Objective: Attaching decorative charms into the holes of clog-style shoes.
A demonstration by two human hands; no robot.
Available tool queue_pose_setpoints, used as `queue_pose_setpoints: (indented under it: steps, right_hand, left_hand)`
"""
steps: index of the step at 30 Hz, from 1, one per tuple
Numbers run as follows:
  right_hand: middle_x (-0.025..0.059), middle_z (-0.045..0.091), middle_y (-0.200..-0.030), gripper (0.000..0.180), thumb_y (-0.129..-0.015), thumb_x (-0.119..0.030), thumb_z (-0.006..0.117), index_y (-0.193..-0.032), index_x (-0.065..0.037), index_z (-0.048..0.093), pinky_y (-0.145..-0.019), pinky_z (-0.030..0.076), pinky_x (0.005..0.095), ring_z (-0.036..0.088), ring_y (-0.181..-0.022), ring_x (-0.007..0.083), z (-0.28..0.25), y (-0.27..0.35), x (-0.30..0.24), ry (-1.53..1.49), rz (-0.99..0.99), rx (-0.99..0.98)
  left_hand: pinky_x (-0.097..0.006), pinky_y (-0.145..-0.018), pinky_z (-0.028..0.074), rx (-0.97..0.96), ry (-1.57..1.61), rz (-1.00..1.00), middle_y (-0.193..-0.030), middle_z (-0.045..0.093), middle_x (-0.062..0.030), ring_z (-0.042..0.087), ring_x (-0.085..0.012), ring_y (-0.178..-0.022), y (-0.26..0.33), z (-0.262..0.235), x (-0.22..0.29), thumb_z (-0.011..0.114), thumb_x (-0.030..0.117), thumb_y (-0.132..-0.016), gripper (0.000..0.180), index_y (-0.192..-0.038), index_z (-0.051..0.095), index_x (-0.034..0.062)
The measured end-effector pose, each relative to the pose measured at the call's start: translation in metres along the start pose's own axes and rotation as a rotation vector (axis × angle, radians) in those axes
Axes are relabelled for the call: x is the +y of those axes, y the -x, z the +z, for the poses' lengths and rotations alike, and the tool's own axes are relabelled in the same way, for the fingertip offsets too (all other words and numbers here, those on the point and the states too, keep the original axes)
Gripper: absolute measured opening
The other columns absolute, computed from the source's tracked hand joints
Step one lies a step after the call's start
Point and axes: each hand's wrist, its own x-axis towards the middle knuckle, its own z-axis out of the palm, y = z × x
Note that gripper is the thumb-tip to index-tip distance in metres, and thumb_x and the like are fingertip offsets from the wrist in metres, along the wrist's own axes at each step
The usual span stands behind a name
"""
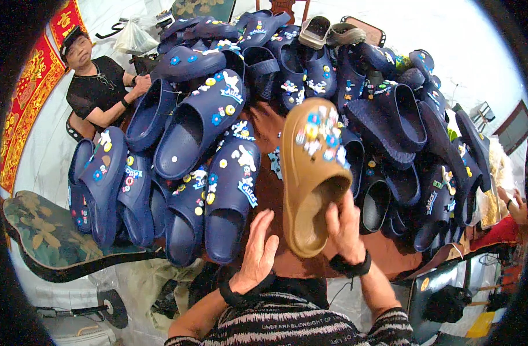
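Observation:
My right hand grips a tan clog by the side of its heel opening. The clog is raised over the table with its toe pointing away from me. Colourful charms cover its upper, mostly blue, white and yellow. To its left, my left hand is empty, with fingers stretched out and the thumb apart. It is nearest to a navy clog with charms on its upper. A larger navy clog lies just beyond that one.
Navy clogs are heaped on both sides of the brown table. Light clogs lie at the back. A person in black stands at the far left; another person's hand shows at the right edge. A dark floral chair seat is at the left.

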Motion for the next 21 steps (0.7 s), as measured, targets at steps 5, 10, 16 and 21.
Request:
queue_pose_setpoints:
  steps: [5,10,16,21]
  right_hand:
    - [0.0265,0.066,-0.085,0.049,-0.096,-0.009,0.052,-0.143,-0.003,0.043,-0.068,0.052,0.0492,0.067,-0.075,0.0434,0.015,-0.147,0.026,0.056,-0.163,0.114]
    - [0.0296,0.063,-0.1,0.035,-0.09,-0.012,0.05,-0.121,0.003,0.055,-0.084,0.049,0.0483,0.061,-0.093,0.0478,0.045,-0.32,0.041,0.089,-0.234,0.103]
    - [0.0342,0.067,-0.106,0.046,-0.094,-0.035,0.057,-0.119,0.003,0.051,-0.091,0.052,0.0546,0.065,-0.105,0.0476,0.088,-0.471,0.043,0.385,0.043,0.223]
    - [0.0278,0.07,-0.107,0.044,-0.093,-0.036,0.06,-0.116,0.001,0.054,-0.087,0.054,0.0515,0.069,-0.102,0.0416,0.114,-0.437,0.051,0.459,0.032,0.042]
  left_hand:
    - [-0.041,-0.109,0.04,-0.166,-0.068,-0.105,-0.134,0.054,-0.0221,0.051,-0.0376,-0.129,0.015,0.014,-0.037,0.05,0.019,-0.103,0.037,-0.133,0.055,-0.0025]
    - [-0.041,-0.104,0.045,-0.291,-0.031,-0.195,-0.127,0.059,-0.0202,0.056,-0.0378,-0.122,0.017,0.012,-0.046,0.053,0.02,-0.102,0.033,-0.127,0.06,-0.0002]
    - [-0.042,-0.105,0.045,-0.345,-0.039,-0.228,-0.128,0.06,-0.022,0.057,-0.0391,-0.122,0.016,0.009,-0.056,0.055,0.017,-0.099,0.032,-0.125,0.061,-0.0004]
    - [-0.04,-0.108,0.043,-0.411,-0.043,-0.296,-0.129,0.061,-0.0209,0.056,-0.037,-0.125,0.01,0.008,-0.045,0.056,0.013,-0.098,0.03,-0.125,0.063,0.0005]
